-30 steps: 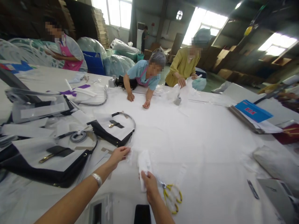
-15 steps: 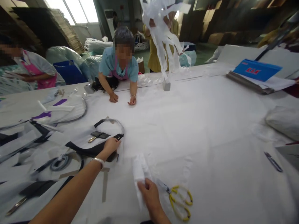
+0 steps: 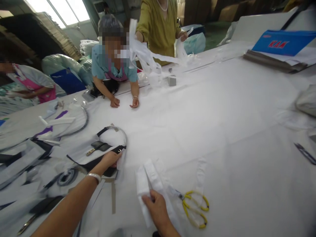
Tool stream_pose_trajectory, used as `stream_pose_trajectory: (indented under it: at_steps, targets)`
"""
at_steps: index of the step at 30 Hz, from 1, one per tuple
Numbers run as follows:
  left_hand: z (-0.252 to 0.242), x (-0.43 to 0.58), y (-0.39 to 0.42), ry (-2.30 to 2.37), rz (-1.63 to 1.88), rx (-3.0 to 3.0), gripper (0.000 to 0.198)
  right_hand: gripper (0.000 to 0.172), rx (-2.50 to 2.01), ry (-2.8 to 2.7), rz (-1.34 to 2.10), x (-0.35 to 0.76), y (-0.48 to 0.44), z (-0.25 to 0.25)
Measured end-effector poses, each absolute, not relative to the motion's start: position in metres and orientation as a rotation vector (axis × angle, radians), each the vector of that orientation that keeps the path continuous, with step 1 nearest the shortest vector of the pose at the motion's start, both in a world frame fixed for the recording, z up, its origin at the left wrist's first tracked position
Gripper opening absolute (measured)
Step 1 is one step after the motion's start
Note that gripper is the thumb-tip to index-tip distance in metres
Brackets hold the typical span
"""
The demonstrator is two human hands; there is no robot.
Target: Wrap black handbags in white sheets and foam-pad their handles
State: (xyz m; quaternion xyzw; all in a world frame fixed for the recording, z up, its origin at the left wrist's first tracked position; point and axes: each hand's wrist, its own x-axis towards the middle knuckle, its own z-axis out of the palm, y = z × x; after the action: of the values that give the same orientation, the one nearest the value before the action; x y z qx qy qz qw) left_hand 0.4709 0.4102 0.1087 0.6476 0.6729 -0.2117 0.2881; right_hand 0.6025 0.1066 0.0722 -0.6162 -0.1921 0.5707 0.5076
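Observation:
On the left of the head view, my left hand (image 3: 111, 159) is closed around the right end of a black bag (image 3: 86, 167). A small black flap with a metal clasp (image 3: 100, 146) and a looped strap in clear wrapping (image 3: 126, 133) lie just beyond it. My right hand (image 3: 159, 207) pinches a folded white strip (image 3: 142, 182) between thumb and fingers, its two lengths spread slightly apart. To the right of that hand, scissors with yellow handles (image 3: 195, 209) rest on the white table (image 3: 222, 148).
Bag parts and wrapping (image 3: 29, 168) cover the table's left side. Across it a person in a blue shirt (image 3: 116, 65) leans on both forearms; another in yellow (image 3: 158, 29) handles white strips. A grey block (image 3: 171, 81), blue box (image 3: 283, 42) and thread snips (image 3: 305, 153) lie there too.
The view has shifted. The two lengths of white strip at my right hand have spread apart. Across the table, the person in yellow has brought the bundle of strips lower and leftward.

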Motion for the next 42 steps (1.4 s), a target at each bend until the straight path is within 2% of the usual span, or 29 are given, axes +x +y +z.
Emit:
stream_pose_trajectory:
  at_steps: [10,14,17,19,23,25,34,38,42]
  targets:
    - [0.134,0.449,0.366,1.607,-0.352,1.872,0.035,0.031,-1.515,-0.47,1.377,0.595,0.102,0.069]
    - [0.148,0.414,0.305,1.626,-0.197,1.725,0.017,0.037,-1.517,-0.457,1.407,0.586,0.097,0.069]
    - [0.153,0.402,0.245,1.665,0.048,1.57,0.028,0.044,-1.507,-0.446,1.434,0.577,0.094,0.077]
    - [0.151,0.408,0.204,1.624,0.152,1.392,0.022,0.047,-1.499,-0.452,1.453,0.57,0.092,0.085]
    - [0.141,0.438,0.145,1.377,0.224,0.863,0.068,0.048,-1.506,-0.513,1.466,0.556,0.085,0.099]
    - [0.138,0.449,0.131,1.253,0.328,0.642,0.078,0.049,-1.526,-0.551,1.47,0.55,0.078,0.104]
    - [0.136,0.437,0.132,1.077,0.748,0.191,0.029,0.056,-1.581,-0.611,1.564,0.529,0.038,0.11]
    - [0.142,0.426,0.135,1.042,0.834,0.169,0.018,0.053,-1.429,-0.526,1.707,0.523,0.031,0.123]
    - [0.15,0.415,0.146,1.048,0.904,0.164,0.016,0.055,-1.31,-0.436,1.812,0.521,0.026,0.139]
